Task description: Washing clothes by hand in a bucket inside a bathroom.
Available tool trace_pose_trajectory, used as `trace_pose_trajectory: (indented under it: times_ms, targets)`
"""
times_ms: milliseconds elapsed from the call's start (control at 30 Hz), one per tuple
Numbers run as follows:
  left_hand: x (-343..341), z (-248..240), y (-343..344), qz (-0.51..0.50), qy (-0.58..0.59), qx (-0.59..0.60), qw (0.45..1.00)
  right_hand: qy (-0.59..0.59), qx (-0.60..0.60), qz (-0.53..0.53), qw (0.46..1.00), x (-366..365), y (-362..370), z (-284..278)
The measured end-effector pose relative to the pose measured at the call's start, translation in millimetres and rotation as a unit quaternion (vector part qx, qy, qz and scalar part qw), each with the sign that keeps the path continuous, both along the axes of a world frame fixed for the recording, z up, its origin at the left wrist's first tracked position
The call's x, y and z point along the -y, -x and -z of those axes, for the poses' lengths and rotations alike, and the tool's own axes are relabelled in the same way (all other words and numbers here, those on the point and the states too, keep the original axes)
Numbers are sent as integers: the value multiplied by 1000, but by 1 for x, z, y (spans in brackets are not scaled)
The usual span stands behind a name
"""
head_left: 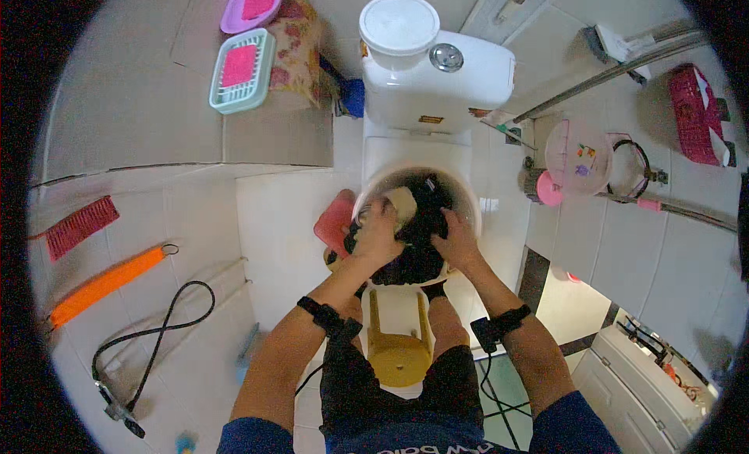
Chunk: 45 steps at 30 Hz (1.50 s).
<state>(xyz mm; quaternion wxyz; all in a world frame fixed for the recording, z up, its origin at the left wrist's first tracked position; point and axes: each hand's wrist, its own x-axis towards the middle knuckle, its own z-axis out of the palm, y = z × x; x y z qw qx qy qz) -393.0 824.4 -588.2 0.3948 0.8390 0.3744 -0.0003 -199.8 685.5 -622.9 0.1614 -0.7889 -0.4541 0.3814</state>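
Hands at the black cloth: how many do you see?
2: the left hand, touching a pale block over the black cloth, and the right hand, at the cloth's right side. No other hand shows.

Between my left hand (378,237) and right hand (459,239): narrow passage, black cloth (417,260) beneath. Around both: basin (473,204), its rim barring low sideways exits; passage upward over the rim. Ahead: toilet tank (437,91), blocking my forward reach. Left: red container (332,221), obstacle just beside the basin; gap beyond it. Right: open gap, then tiled wall (562,228). Toward me: my legs (448,328), yellow stool (399,364) between them, crowding the way back.
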Motion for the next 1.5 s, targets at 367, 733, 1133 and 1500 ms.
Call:
trace_pose_trajectory:
  times_ms: [367, 733, 1133, 1500]
  targets:
    - [20, -6, 23, 149, -70, -119, 979, 1, 116, -160, 980, 17, 8, -32]
    - [25, 57, 3, 188, -138, -166, 958, 31, 198, -202, 959, 18, 17, 39]
    - [39, 97, -13, 227, -187, -289, 911, 122, 205, -221, 946, -2, 25, 35]
    - [38, 117, -23, 287, -172, -362, 870, 232, 177, -223, 930, -21, 32, 55]
